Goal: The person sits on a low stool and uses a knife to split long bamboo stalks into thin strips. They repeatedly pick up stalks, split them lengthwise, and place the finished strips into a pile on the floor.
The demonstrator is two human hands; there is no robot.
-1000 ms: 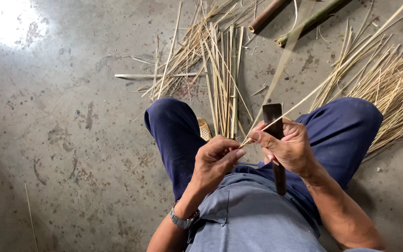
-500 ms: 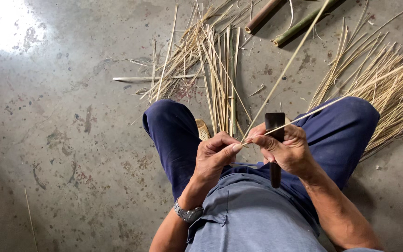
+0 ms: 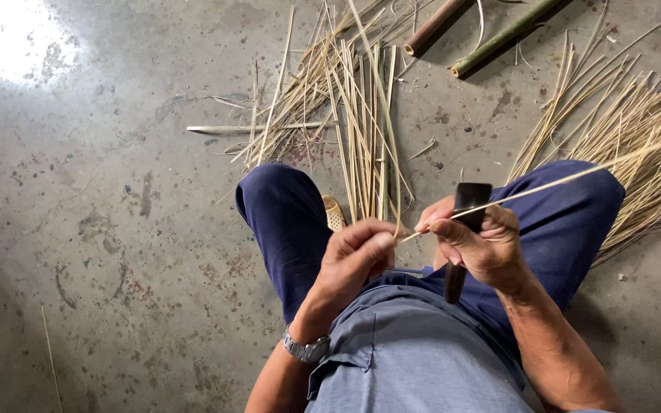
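I sit on a concrete floor with my knees in blue trousers spread apart. My right hand point(image 3: 477, 241) grips a dark knife point(image 3: 464, 229) upright, its blade above the fist and its handle below. A thin pale bamboo strip point(image 3: 560, 181) lies across the blade and runs off to the upper right. My left hand point(image 3: 357, 260) pinches the near end of that strip beside the knife, and another thin sliver rises from its fingers toward the top of the view. A watch sits on my left wrist.
A loose pile of split bamboo strips point(image 3: 346, 99) lies ahead between my knees. A second fan of strips point(image 3: 636, 138) spreads at the right. Two thicker bamboo stalks point(image 3: 499, 34) rest at the top. A sandal tip point(image 3: 334, 212) shows by my left knee.
The long strip has swung down from pointing up-right to lying nearly flat toward the right. Both hands stay together at the knife, and a split sliver now points up from my left hand.
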